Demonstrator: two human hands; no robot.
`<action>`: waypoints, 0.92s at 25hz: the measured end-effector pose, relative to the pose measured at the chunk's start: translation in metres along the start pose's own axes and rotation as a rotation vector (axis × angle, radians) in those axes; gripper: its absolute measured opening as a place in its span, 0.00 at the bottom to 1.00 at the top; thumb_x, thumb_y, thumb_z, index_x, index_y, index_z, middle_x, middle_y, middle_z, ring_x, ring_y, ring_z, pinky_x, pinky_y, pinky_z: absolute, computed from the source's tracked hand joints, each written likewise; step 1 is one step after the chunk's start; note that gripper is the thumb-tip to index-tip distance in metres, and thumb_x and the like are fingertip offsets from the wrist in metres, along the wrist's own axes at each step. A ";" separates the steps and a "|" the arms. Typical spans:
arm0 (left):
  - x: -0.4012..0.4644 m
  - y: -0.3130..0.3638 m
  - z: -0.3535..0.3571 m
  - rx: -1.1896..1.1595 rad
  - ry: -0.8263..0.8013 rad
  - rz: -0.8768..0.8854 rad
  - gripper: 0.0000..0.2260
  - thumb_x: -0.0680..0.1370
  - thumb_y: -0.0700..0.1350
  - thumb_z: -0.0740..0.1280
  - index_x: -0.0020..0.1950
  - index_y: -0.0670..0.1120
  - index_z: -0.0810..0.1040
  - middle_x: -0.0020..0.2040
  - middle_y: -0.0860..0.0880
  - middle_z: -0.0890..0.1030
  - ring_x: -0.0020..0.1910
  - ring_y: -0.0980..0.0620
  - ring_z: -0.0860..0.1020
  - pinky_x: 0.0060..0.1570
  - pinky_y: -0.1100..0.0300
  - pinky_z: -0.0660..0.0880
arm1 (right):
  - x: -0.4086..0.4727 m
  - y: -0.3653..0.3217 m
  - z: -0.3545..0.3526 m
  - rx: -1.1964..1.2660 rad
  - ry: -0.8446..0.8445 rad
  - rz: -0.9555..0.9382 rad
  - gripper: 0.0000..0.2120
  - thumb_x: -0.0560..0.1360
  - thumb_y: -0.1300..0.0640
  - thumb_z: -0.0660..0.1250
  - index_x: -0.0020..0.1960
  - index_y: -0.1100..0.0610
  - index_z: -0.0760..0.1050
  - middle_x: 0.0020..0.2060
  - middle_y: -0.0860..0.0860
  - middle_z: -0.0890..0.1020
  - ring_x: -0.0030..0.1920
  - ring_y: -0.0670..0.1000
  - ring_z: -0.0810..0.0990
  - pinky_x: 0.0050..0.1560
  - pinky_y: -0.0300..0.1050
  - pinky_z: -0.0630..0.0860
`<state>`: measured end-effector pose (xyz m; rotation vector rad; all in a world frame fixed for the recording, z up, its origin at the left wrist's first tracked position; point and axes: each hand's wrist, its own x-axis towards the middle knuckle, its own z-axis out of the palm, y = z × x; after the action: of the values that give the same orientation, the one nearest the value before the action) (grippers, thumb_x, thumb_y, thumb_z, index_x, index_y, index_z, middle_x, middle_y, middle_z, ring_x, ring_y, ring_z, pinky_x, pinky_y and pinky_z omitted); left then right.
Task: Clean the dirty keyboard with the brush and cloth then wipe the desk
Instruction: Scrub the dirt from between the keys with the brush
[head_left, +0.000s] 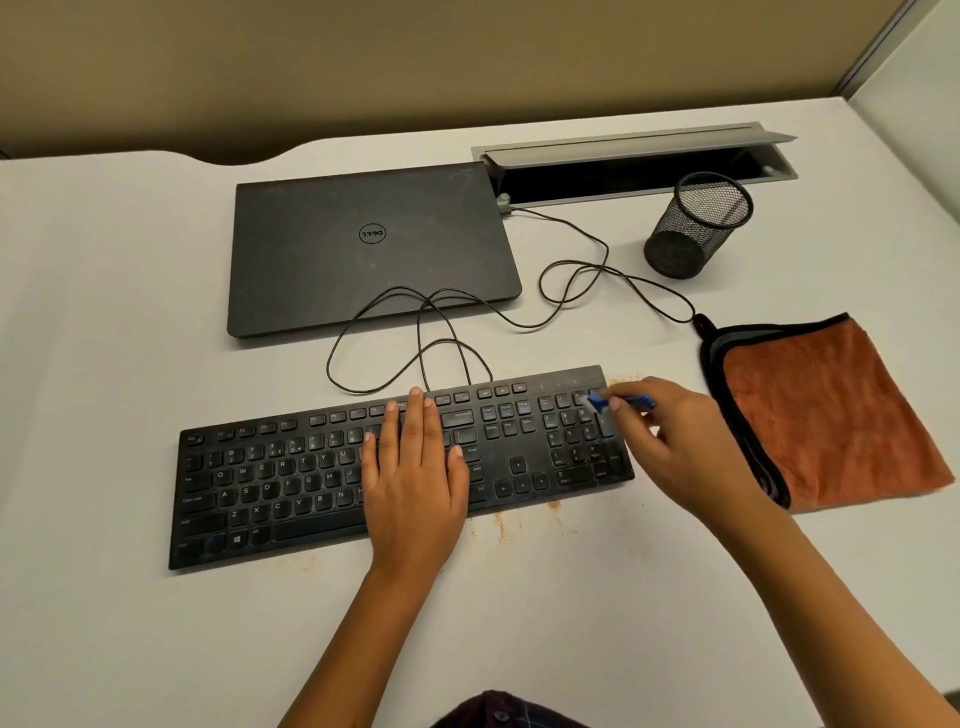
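Brushing step: right hand (670, 441) pinches the brush (618, 402) on the keyboard (291, 483)'s far-right keys; left hand (415, 467) lies flat, fingers straight, steadying it. Next, prob. sweep crumbs (501, 527) off, then take the cloth (831, 415) just right of the right hand.

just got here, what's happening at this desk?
A person is cleaning a black keyboard. The left hand lies flat on the keys, steadying it. The right hand pinches a small blue brush at the number pad's top right corner. Brownish crumbs lie on the desk along the keyboard's edges. The orange cloth lies untouched to the right.
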<state>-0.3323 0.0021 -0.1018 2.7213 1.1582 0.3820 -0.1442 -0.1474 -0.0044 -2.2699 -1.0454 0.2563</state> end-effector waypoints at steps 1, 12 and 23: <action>0.000 0.000 0.000 -0.004 -0.002 -0.003 0.26 0.82 0.53 0.51 0.76 0.42 0.65 0.76 0.44 0.66 0.75 0.42 0.64 0.71 0.43 0.58 | 0.002 -0.003 0.002 0.122 -0.036 -0.002 0.08 0.77 0.59 0.64 0.52 0.54 0.81 0.43 0.46 0.82 0.42 0.45 0.79 0.37 0.29 0.69; 0.000 -0.001 0.000 0.000 -0.002 -0.002 0.26 0.81 0.53 0.51 0.76 0.41 0.65 0.76 0.44 0.66 0.75 0.42 0.64 0.71 0.42 0.60 | 0.023 0.035 -0.013 -0.370 -0.186 -0.107 0.09 0.77 0.60 0.64 0.54 0.57 0.81 0.46 0.53 0.82 0.47 0.57 0.80 0.46 0.50 0.77; 0.000 -0.001 0.000 -0.006 0.000 0.007 0.26 0.81 0.52 0.51 0.76 0.41 0.65 0.76 0.44 0.66 0.75 0.42 0.64 0.71 0.42 0.59 | -0.014 0.030 0.005 -0.176 -0.160 -0.167 0.09 0.73 0.65 0.69 0.52 0.57 0.82 0.43 0.52 0.84 0.43 0.57 0.81 0.42 0.48 0.78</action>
<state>-0.3327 0.0025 -0.1016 2.7207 1.1467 0.3864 -0.1377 -0.1703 -0.0277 -2.3292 -1.3810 0.2895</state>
